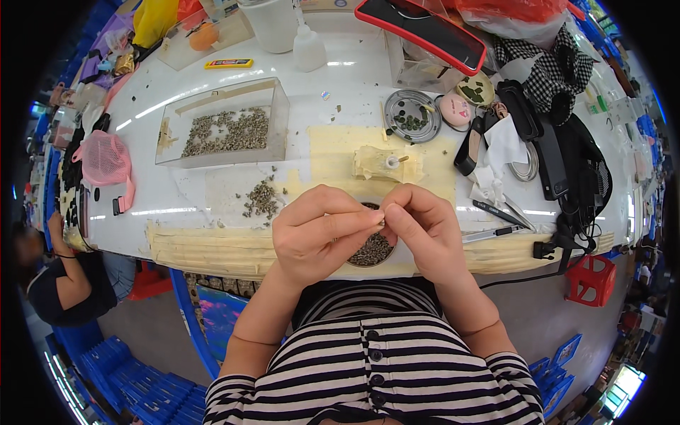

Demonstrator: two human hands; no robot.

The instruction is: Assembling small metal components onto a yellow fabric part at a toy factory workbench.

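Both hands meet in the middle of the view, above a round dish of small grey-brown metallic-looking parts. My left hand is closed in a pinch, thumb against fingertips. My right hand pinches too, its fingertips touching the left ones. A tiny piece shows between the fingertips, too small to name. Just beyond stands a tape-wrapped block with a small peg on top. Left of my hands lies a loose pile of similar small parts, and behind it a clear plastic box holds many more.
A round tin with dark green pieces and a pink round container stand at the right. Tweezers and a craft knife lie near the right edge. A red-cased phone is propped at the back beside a white squeeze bottle.
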